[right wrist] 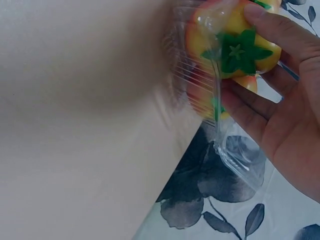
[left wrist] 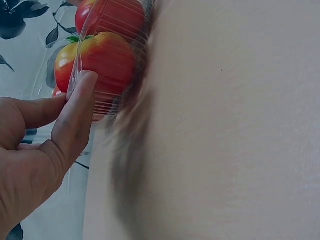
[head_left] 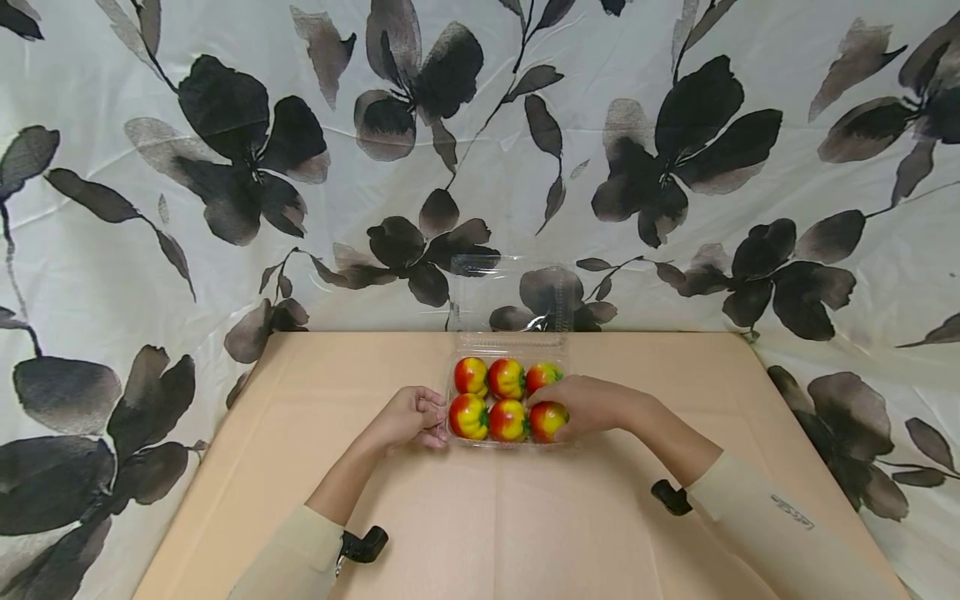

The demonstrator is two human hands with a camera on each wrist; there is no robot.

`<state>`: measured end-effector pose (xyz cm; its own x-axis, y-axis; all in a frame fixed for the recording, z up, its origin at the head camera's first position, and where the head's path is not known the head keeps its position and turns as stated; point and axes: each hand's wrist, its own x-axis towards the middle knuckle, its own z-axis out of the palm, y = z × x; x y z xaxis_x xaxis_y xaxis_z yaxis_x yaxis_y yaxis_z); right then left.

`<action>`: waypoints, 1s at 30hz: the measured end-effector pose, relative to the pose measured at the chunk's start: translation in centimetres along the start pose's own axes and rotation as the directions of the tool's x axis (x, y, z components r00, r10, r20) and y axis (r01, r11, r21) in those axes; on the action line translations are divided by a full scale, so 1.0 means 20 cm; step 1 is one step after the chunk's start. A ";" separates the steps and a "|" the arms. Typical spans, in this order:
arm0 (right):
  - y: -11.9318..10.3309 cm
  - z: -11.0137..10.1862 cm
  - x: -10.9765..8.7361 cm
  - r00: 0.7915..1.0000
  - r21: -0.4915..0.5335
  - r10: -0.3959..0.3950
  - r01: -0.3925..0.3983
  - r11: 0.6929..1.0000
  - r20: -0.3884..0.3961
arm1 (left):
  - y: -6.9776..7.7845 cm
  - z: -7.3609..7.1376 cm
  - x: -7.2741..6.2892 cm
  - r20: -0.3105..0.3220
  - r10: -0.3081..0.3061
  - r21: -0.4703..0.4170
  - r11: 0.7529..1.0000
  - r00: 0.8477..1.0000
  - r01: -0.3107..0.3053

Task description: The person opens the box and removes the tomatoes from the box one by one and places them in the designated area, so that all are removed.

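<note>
Clear plastic container [head_left: 510, 340] found on the table [head_left: 450, 517], toward its twelve o'clock edge; hinged lid [head_left: 480, 293] raised at the container's twelve, in front of the floral cloth [head_left: 540, 167]. Six red-and-yellow fruits noted within the container's outline, two rows of three. Left hand [head_left: 411, 418], at nine o'clock, pinches the rim between thumb and fingers. Right hand [head_left: 597, 403], at three to four, is clamped on the five o'clock fruit [head_left: 548, 422], thumb over the top, fingers behind, green calyx [right wrist: 240, 51] exposed. Whether that fruit bears on the container's floor cannot be told.

Risks, in my judgement: the thin wall could buckle if the left pinch tightens; the container could slide or tip if the right fingers catch its edge; the gripped fruit, apparently smooth, could slip or knock its neighbours, being packed close; a jolt could bring the lid down onto the knuckles.
</note>
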<state>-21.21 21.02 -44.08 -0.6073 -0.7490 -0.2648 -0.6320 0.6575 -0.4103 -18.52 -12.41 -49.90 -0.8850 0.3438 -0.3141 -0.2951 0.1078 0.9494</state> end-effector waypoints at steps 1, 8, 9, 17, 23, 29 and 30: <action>0.00 0.00 0.00 1.000 0.009 -0.004 0.004 1.000 -0.004 | 0.00 0.00 0.00 -0.002 -0.001 0.000 1.000 1.000 0.001; 0.02 -0.01 -0.04 0.995 0.061 -0.076 0.081 0.995 -0.070 | 0.02 0.01 -0.01 -0.007 -0.006 0.009 1.000 1.000 0.006; 0.02 -0.01 -0.04 0.993 0.063 -0.084 0.089 0.994 -0.084 | 0.02 0.01 -0.01 -0.008 -0.006 0.010 1.000 1.000 0.006; 0.00 -0.02 -0.10 0.984 0.123 -0.041 0.063 0.990 -0.171 | 0.01 0.01 0.00 -0.004 -0.002 0.007 1.000 1.000 0.002; 0.02 -0.02 -0.15 0.969 0.141 -0.020 0.056 0.988 -0.246 | 0.01 0.00 0.01 0.000 -0.004 0.004 1.000 1.000 0.004; 0.05 -0.02 -0.20 0.949 0.188 -0.007 0.069 0.980 -0.314 | 0.01 0.00 0.01 -0.002 -0.011 0.006 1.000 1.000 0.011; 0.05 -0.03 -0.21 0.946 0.198 -0.002 0.070 0.978 -0.324 | 0.01 0.00 0.01 -0.003 -0.011 0.007 1.000 1.000 0.011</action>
<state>-19.60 24.91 -42.95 -0.7293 -0.6834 0.0333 -0.5650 0.5741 -0.5926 -18.69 -12.31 -49.72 -0.8824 0.3402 -0.3249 -0.3028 0.1178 0.9458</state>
